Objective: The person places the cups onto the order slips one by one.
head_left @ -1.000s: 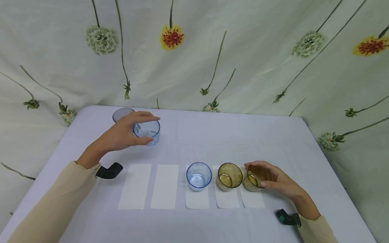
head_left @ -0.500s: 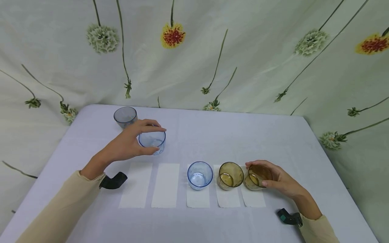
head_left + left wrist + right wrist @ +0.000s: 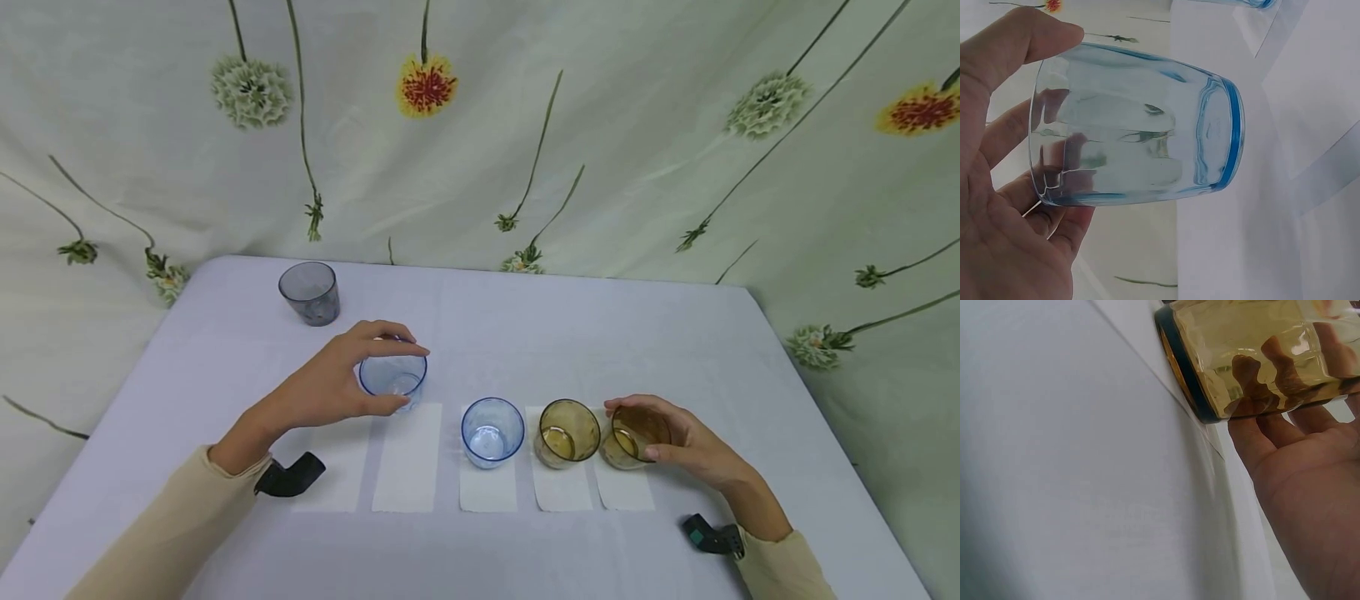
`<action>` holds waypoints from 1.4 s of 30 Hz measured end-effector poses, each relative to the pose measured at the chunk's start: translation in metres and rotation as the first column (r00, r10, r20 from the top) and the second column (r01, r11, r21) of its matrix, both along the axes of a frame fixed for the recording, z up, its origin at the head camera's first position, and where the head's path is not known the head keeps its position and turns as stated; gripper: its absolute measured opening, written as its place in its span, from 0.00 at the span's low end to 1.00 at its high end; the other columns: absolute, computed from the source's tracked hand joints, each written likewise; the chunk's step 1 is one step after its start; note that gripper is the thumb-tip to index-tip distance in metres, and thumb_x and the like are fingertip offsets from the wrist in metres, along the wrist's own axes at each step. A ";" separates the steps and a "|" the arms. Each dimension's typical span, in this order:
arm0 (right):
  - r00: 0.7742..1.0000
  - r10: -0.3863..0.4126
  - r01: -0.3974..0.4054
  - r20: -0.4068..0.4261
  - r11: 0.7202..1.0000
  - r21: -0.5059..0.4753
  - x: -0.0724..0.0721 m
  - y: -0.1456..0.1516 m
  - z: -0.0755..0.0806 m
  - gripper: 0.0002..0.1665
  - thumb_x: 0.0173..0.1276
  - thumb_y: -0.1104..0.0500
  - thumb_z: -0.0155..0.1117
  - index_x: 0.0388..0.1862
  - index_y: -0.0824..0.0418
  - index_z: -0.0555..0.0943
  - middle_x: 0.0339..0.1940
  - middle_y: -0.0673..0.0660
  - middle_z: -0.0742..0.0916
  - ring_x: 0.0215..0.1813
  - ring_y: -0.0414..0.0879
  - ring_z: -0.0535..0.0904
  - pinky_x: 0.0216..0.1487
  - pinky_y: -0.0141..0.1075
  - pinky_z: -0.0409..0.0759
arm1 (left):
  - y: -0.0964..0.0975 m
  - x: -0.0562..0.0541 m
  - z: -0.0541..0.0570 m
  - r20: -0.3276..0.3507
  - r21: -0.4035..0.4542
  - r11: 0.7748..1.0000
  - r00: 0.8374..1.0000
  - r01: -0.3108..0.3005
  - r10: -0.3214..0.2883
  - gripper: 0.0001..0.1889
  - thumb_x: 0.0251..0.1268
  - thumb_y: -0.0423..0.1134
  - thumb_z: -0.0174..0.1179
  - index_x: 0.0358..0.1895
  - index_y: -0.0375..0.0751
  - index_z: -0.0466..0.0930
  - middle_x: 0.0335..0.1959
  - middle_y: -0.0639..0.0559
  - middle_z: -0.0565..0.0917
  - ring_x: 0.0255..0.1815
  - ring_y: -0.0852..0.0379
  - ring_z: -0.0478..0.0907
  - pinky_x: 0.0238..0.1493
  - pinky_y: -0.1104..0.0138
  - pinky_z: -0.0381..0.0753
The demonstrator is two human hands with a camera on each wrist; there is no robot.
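My left hand (image 3: 341,375) grips a light blue glass (image 3: 392,377) near its rim, thumb on the near side and fingers on the far side. In the left wrist view this blue glass (image 3: 1141,131) is held in the air, its base above the white cloth. My right hand (image 3: 697,446) holds an amber glass (image 3: 626,450), which stands at the right end of a row of white paper strips. The wrist view has the fingers wrapped along the side of that amber glass (image 3: 1260,362). To its left stand another amber glass (image 3: 567,433) and a second blue glass (image 3: 492,433), both upright on strips.
A grey glass (image 3: 310,293) stands at the back left of the white table (image 3: 570,333). Two bare paper strips (image 3: 405,475) lie left of the standing blue glass. A flower-printed cloth (image 3: 480,167) hangs behind the table's back edge.
My left hand has carried the blue glass toward me and to the right, away from the grey glass, which now shows fully. The right hand stays on its amber glass.
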State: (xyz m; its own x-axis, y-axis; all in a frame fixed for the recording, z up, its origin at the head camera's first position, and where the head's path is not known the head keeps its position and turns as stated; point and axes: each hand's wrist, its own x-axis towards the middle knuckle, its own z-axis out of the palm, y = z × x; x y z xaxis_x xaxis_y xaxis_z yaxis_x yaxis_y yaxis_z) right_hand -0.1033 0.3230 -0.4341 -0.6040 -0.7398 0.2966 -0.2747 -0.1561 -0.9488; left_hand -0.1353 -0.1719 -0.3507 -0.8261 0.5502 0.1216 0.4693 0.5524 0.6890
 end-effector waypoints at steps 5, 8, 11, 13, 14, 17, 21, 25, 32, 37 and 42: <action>1.000 -0.013 0.012 0.025 1.000 0.010 0.001 0.001 0.000 0.36 0.67 0.84 0.47 0.74 0.78 0.55 0.76 0.70 0.66 0.78 0.51 0.63 0.76 0.33 0.61 | 0.006 0.005 -0.004 0.003 0.002 1.000 1.000 0.011 -0.011 0.27 0.52 0.41 0.76 0.59 0.58 0.84 0.60 0.56 0.75 0.64 0.52 0.69 0.60 0.49 0.75; 0.999 -0.013 0.013 0.030 1.000 0.010 0.001 0.002 0.001 0.36 0.67 0.84 0.46 0.74 0.78 0.55 0.77 0.69 0.66 0.79 0.51 0.63 0.76 0.33 0.61 | 0.008 0.009 -0.006 0.009 0.005 1.000 1.000 0.017 -0.017 0.27 0.51 0.41 0.77 0.59 0.59 0.84 0.60 0.57 0.75 0.64 0.52 0.69 0.60 0.48 0.75; 0.999 -0.013 0.012 0.034 1.000 0.010 0.002 0.002 0.001 0.36 0.67 0.84 0.46 0.74 0.78 0.55 0.76 0.69 0.66 0.79 0.51 0.63 0.76 0.33 0.61 | 0.010 0.012 -0.009 0.020 0.003 1.000 1.000 0.018 -0.018 0.27 0.52 0.42 0.77 0.59 0.59 0.84 0.61 0.56 0.75 0.65 0.51 0.69 0.60 0.46 0.75; 0.999 -0.013 0.013 0.033 1.000 0.009 0.002 0.001 0.001 0.36 0.67 0.84 0.46 0.74 0.78 0.55 0.76 0.70 0.66 0.78 0.51 0.63 0.76 0.33 0.61 | 0.011 0.015 -0.010 0.027 -0.001 1.000 1.000 0.015 -0.015 0.27 0.52 0.43 0.77 0.59 0.60 0.83 0.61 0.56 0.75 0.65 0.49 0.69 0.60 0.44 0.75; 0.999 -0.014 0.013 0.032 1.000 0.011 0.002 0.001 0.000 0.36 0.67 0.84 0.46 0.74 0.78 0.55 0.76 0.70 0.66 0.78 0.51 0.63 0.76 0.33 0.61 | 0.011 0.016 -0.011 0.029 0.000 1.000 0.999 0.014 -0.014 0.27 0.52 0.44 0.77 0.58 0.61 0.83 0.61 0.56 0.75 0.65 0.49 0.69 0.60 0.44 0.76; 0.999 -0.014 0.014 0.029 1.000 0.011 0.002 0.001 0.000 0.36 0.66 0.84 0.46 0.74 0.78 0.55 0.76 0.70 0.67 0.78 0.51 0.64 0.76 0.33 0.62 | 0.013 0.020 -0.013 0.028 0.007 1.000 1.000 0.013 -0.014 0.28 0.50 0.43 0.78 0.58 0.62 0.83 0.60 0.57 0.75 0.65 0.50 0.69 0.60 0.46 0.76; 1.000 -0.014 0.014 0.023 1.000 0.010 0.001 0.001 0.000 0.36 0.66 0.84 0.46 0.73 0.78 0.56 0.76 0.70 0.67 0.78 0.51 0.64 0.76 0.33 0.62 | 0.014 0.025 -0.014 0.018 0.031 0.999 1.000 0.017 -0.017 0.28 0.48 0.41 0.78 0.56 0.64 0.84 0.59 0.60 0.74 0.63 0.54 0.69 0.59 0.49 0.75; 1.000 -0.009 0.009 0.013 1.000 0.006 0.001 0.001 -0.001 0.36 0.66 0.85 0.46 0.73 0.79 0.55 0.76 0.71 0.67 0.78 0.52 0.63 0.76 0.33 0.61 | 0.016 0.030 -0.017 0.036 0.048 0.999 0.999 0.020 -0.022 0.28 0.48 0.41 0.78 0.55 0.66 0.84 0.58 0.62 0.73 0.63 0.56 0.68 0.60 0.49 0.74; 1.000 0.002 -0.002 0.005 1.000 -0.003 0.000 0.000 -0.002 0.36 0.65 0.85 0.46 0.73 0.79 0.55 0.75 0.73 0.66 0.79 0.53 0.62 0.77 0.34 0.61 | 0.017 0.033 -0.025 0.049 0.022 1.000 0.999 0.014 -0.015 0.28 0.47 0.42 0.79 0.55 0.68 0.83 0.59 0.61 0.73 0.63 0.54 0.68 0.59 0.47 0.74; 1.000 -0.001 0.001 0.006 1.000 0.002 0.000 0.000 -0.001 0.36 0.65 0.85 0.46 0.73 0.79 0.55 0.75 0.73 0.66 0.78 0.53 0.63 0.77 0.34 0.61 | 0.017 0.034 -0.031 0.043 0.012 1.000 0.999 -0.006 0.005 0.28 0.47 0.43 0.79 0.54 0.68 0.83 0.59 0.59 0.74 0.64 0.50 0.68 0.59 0.45 0.74; 1.000 -0.012 0.012 0.024 1.000 0.013 0.001 0.000 0.000 0.36 0.66 0.84 0.46 0.74 0.79 0.55 0.76 0.71 0.66 0.79 0.52 0.62 0.77 0.33 0.61 | 0.017 0.037 -0.031 0.072 0.011 1.000 0.997 -0.022 0.021 0.29 0.47 0.42 0.79 0.54 0.71 0.82 0.59 0.61 0.73 0.66 0.50 0.66 0.60 0.43 0.73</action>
State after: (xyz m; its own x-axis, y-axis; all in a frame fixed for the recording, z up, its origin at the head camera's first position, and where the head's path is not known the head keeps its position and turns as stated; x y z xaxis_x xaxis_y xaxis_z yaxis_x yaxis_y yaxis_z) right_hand -0.1023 0.3233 -0.4345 -0.6196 -0.7362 0.2721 -0.2537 -0.1402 -0.9571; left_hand -0.0986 -0.1545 -0.3820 -0.8446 0.5311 0.0678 0.4066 0.5538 0.7267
